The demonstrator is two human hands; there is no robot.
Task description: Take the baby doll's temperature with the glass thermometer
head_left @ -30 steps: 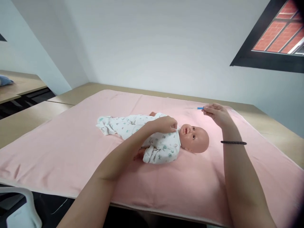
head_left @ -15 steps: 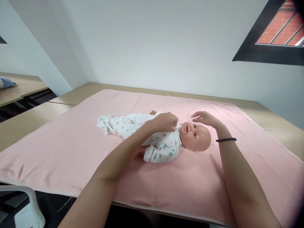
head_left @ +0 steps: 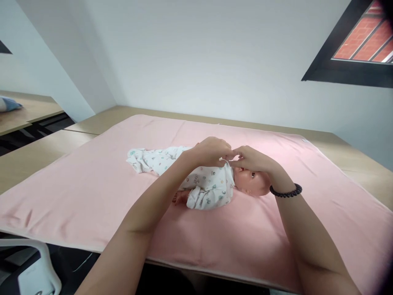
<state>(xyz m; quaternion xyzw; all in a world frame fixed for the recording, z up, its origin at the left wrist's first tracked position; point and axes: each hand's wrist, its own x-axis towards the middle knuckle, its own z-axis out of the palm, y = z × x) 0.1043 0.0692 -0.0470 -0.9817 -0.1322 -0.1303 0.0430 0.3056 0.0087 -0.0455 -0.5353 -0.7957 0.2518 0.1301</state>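
A baby doll (head_left: 253, 182) lies on its back with its head to the right. It wears a white patterned romper (head_left: 211, 184), its sleeve spread towards me. Above the neckline, my left hand (head_left: 213, 150) is closed, pinching a thin white tie string (head_left: 225, 160) whose end sticks out below the fingers. My right hand (head_left: 253, 159) meets it there, its thumb and forefinger closing on the string beside the left fingertips. That hand covers part of the doll's face. The exact grip between the fingertips is partly hidden.
A pink cloth (head_left: 92, 196) covers most of the wooden table (head_left: 334, 141), which stands against a white wall. At lower left is a white chair frame (head_left: 46, 258). Another table (head_left: 33, 106) at far left bears a blue-and-white item (head_left: 10, 103).
My right hand has moved left and down from above the doll's head to meet my left hand at the neckline. My left hand stays there, slightly turned. The string's end now shows.
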